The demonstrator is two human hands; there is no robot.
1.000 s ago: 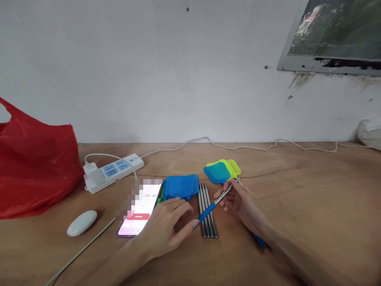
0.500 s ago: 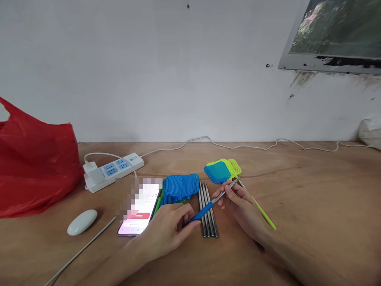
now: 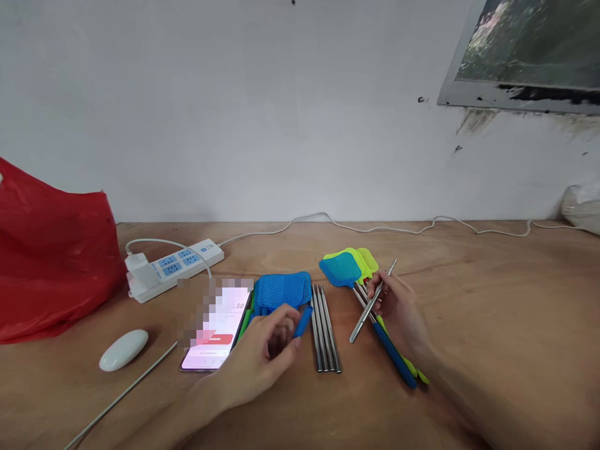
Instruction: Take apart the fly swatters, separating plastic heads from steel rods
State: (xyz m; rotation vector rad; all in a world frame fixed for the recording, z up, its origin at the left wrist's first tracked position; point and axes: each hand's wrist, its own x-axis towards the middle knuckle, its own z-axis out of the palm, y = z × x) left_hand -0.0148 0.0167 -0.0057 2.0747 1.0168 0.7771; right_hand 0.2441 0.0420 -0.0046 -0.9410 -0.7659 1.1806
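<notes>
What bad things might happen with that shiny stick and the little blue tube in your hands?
The right hand pinches the metal rod with fingertips only, slanting over the fly swatters, so it might slip and knock them. The left hand holds the blue tube just at its fingertips, so that might drop. This hand is also close to the loose rods and the phone; a bump might roll the rods.
</notes>
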